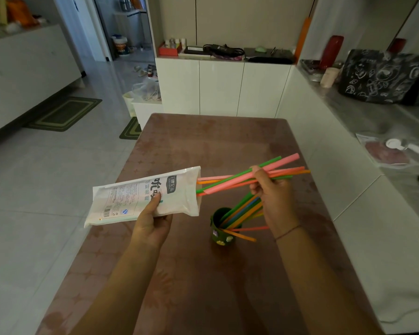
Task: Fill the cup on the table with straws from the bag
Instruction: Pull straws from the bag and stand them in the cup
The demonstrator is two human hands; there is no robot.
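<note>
Underneath, a glossy reddish-brown table with a faint star pattern stands on pale, shiny floor tiles. Smooth white cabinets run from 12 to 3 o'clock, and 2 green striped mats lie at 10 o'clock. The left hand grips a crinkly white plastic bag, thumb on its printed face, mouth toward 3 o'clock. The right hand pinches a loose bundle of thin pink, green and orange straws, their ends inside the bag's mouth. Just below, the small dark green cup stands upright near the table's middle, with more straws leaning out toward 2 o'clock.
</note>
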